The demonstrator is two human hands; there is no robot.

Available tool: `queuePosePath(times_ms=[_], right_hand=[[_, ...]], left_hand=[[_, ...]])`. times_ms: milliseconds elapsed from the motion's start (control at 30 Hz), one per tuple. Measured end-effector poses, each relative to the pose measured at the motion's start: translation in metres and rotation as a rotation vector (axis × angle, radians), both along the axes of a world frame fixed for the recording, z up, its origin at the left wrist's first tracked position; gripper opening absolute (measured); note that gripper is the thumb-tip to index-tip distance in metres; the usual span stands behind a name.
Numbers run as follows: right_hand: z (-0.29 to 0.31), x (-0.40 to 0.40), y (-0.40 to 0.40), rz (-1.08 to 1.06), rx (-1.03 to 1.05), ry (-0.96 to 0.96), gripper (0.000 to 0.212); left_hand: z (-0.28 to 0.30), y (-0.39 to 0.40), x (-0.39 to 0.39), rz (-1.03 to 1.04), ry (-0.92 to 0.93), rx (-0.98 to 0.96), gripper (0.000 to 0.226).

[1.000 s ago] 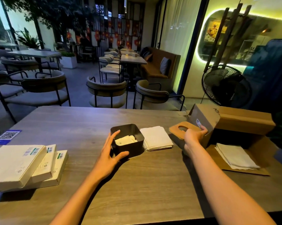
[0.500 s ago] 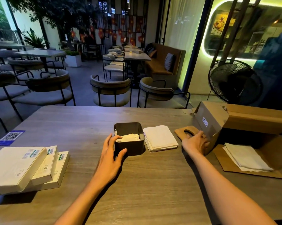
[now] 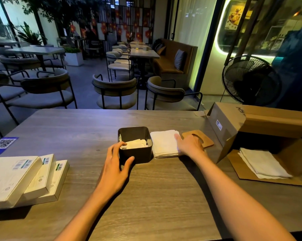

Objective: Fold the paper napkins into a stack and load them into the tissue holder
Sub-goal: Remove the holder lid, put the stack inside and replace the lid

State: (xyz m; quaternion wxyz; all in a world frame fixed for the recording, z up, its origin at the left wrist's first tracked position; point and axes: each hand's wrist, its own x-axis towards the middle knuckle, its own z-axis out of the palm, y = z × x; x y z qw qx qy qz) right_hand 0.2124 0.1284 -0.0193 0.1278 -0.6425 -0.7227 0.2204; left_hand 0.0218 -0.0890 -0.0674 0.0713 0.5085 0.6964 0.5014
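Cafe table (image 3: pixel 77 129) was mid-loading: holder (image 3: pixel 135 153) was gripped by the left hand (image 3: pixel 115 164), folded stack (image 3: pixel 164 143) touched by the flat, open right hand (image 3: pixel 190 145), probably to be lifted in next.

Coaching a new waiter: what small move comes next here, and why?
Probably pinch up the folded napkin stack: the right hand lies flat on its edge, while the left hand steadies the black holder, open and partly filled.

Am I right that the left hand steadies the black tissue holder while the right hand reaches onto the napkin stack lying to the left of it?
Not quite: the head view shows the napkin stack lying to the right of the black tissue holder. The rest holds: left hand steadies the holder, right hand reaches onto the stack.
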Motion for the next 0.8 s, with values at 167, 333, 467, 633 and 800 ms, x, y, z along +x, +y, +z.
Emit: queuePosePath(times_ms=[167, 333, 467, 633, 800], right_hand=[[0.016, -0.019, 0.001, 0.078, -0.224, -0.12, 0.066], [0.018, -0.033, 0.011, 0.061, -0.33, -0.139, 0.086], [0.018, -0.041, 0.013, 0.084, -0.284, -0.173, 0.076], [0.027, -0.05, 0.008, 0.115, -0.299, -0.103, 0.063], [0.043, -0.034, -0.004, 0.091, -0.43, 0.132, 0.074]], left_hand=[[0.0, 0.0, 0.0, -0.009, -0.009, 0.009, 0.05], [-0.003, 0.0, -0.002, -0.001, -0.005, 0.004, 0.051], [-0.003, 0.0, -0.002, -0.007, -0.009, 0.009, 0.05], [-0.003, 0.0, -0.002, -0.008, -0.008, 0.009, 0.05], [-0.002, -0.001, -0.002, -0.008, -0.03, 0.005, 0.051]])
